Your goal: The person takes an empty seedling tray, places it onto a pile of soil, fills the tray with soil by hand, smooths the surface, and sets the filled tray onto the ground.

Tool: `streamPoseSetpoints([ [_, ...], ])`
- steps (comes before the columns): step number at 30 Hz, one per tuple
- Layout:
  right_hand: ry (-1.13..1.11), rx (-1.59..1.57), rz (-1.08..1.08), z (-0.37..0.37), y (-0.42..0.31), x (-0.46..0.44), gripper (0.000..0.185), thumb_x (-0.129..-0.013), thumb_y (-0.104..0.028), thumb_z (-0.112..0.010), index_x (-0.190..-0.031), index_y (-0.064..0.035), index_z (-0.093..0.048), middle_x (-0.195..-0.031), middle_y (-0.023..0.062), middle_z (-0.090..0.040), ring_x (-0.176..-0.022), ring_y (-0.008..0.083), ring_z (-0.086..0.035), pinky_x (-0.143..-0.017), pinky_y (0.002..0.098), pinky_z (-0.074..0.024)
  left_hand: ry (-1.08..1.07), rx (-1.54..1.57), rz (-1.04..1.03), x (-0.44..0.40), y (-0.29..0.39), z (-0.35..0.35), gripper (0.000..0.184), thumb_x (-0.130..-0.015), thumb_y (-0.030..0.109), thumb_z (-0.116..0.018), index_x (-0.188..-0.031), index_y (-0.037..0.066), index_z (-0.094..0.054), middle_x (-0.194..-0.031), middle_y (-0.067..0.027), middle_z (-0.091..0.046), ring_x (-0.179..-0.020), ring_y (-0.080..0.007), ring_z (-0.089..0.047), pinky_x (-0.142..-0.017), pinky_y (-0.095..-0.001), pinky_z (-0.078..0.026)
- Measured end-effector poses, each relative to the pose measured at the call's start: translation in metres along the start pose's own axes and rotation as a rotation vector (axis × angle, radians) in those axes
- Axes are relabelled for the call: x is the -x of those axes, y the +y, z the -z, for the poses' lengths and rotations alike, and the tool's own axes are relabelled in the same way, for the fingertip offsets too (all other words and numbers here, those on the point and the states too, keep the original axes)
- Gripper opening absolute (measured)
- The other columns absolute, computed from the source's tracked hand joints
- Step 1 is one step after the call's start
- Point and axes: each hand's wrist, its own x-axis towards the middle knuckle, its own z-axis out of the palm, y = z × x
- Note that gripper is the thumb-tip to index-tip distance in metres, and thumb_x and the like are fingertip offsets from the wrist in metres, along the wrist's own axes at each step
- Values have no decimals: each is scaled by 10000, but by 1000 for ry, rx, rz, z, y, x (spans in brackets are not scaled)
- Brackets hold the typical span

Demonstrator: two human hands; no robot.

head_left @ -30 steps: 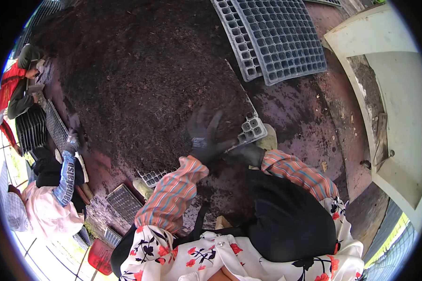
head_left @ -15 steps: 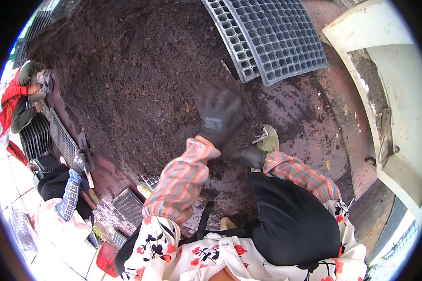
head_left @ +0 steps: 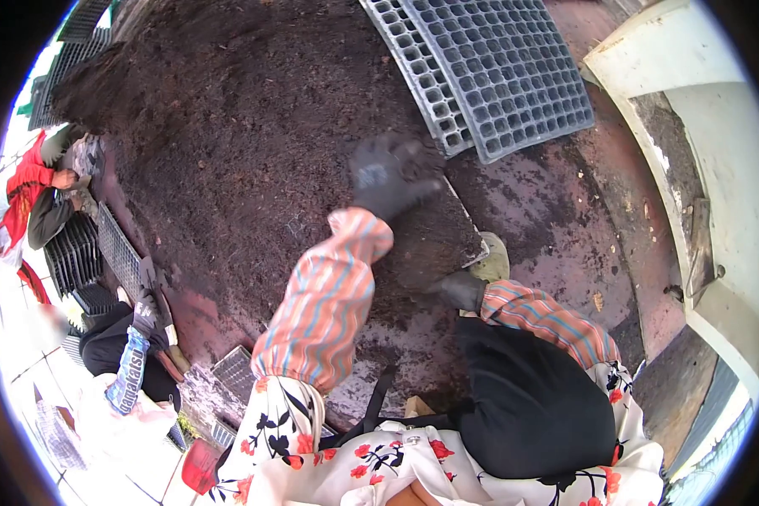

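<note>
My left hand, in a dark glove, is over the dark potting soil, thumb stretched out and fingers apart, somewhat blurred. Beneath it, soil covers a tray; only the tray's pale right edge shows. Close to the tray's near corner is my right hand, also gloved. Its fingertips are smeared and lost against the soil, so I cannot tell whether they grip the tray. A pale rounded object lies just beyond the right hand, partly covered.
Two overlapping seedling trays with bare cells lie at the upper right. A white curved panel stands at the right. Along the left, two people work near stacked black trays; one's gloved hand is by a seedling tray.
My left hand has moved slightly up and left across the soil, uncovering more of the tray's pale edge. The right hand has stayed near the tray's near corner.
</note>
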Motion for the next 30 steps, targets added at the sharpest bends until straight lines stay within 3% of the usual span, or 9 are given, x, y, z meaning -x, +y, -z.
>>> streamPoseSetpoints([
  [4, -60, -71, 35, 0, -1, 0, 398, -820, -12, -569, -1204, 30, -472, -1208, 140, -523, -1051, 247, -548, -883, 352, -464, 87, -86, -83, 38, 11, -8, 521, -628, 467, -691, -1064, 190, -624, -1173, -116, -521, -1120, -360, -433, -929, -506, -346],
  [10, -66, -15, -55, 18, 10, -6, 334, -812, 16, -550, -1142, 53, -514, -1146, 166, -560, -1000, 254, -582, -826, 353, -507, 130, -307, 2, 68, -61, 28, 437, -715, 323, -635, -1126, 185, -576, -1148, -128, -525, -1093, -360, -450, -913, -513, -357],
  [14, -47, -44, -8, 12, 5, -3, 309, -827, -19, -545, -1129, 45, -529, -1127, 159, -574, -1005, 250, -581, -851, 341, -491, 157, -350, 305, 77, -86, 31, 444, -729, 329, -631, -1139, 171, -564, -1142, -155, -523, -1082, -372, -458, -918, -496, -366],
  [16, -55, -85, -39, 12, 10, -5, 311, -828, -23, -546, -1132, 43, -526, -1120, 160, -575, -1005, 251, -581, -860, 343, -485, 296, 46, 433, 60, -75, 25, 501, -725, 390, -631, -1166, 168, -547, -1172, -176, -504, -1105, -388, -443, -932, -478, -367],
  [18, -73, -108, -65, 14, 9, -8, 314, -829, -27, -547, -1135, 41, -524, -1114, 160, -577, -1005, 251, -581, -868, 345, -480, 316, -35, 245, 35, -34, 12, 550, -717, 444, -626, -1194, 186, -531, -1194, -184, -492, -1149, -385, -414, -944, -508, -344],
  [21, -103, 34, 80, 14, 8, -6, 344, -829, -8, -541, -1166, 44, -493, -1128, 172, -559, -1007, 267, -577, -872, 366, -481, 196, -137, 179, 19, 2, 7, 540, -739, 454, -605, -1211, 205, -521, -1199, -169, -494, -1181, -373, -390, -962, -538, -306],
  [24, -8, -191, -86, 18, 6, -4, 420, -817, 72, -496, -1227, 52, -407, -1220, 210, -476, -1071, 310, -532, -918, 410, -462, 284, -266, 27, 20, -26, -2, 455, -744, 395, -603, -1154, 205, -549, -1175, -131, -515, -1154, -358, -407, -946, -552, -297],
  [28, -35, -145, -68, 24, 8, -8, 425, -814, 52, -517, -1226, 51, -414, -1191, 189, -506, -1043, 309, -551, -884, 407, -480, 318, -351, 143, 61, -95, 28, 320, -717, 285, -588, -1008, 151, -582, -1100, -87, -554, -1054, -329, -472, -885, -499, -350],
  [30, -59, -128, -35, 19, 6, -8, 427, -813, 40, -527, -1228, 37, -424, -1192, 170, -515, -1037, 304, -553, -873, 400, -488, 133, -348, 382, 102, -129, 44, 322, -728, 280, -576, -1006, 117, -584, -1079, -120, -556, -1023, -338, -491, -884, -464, -368],
])
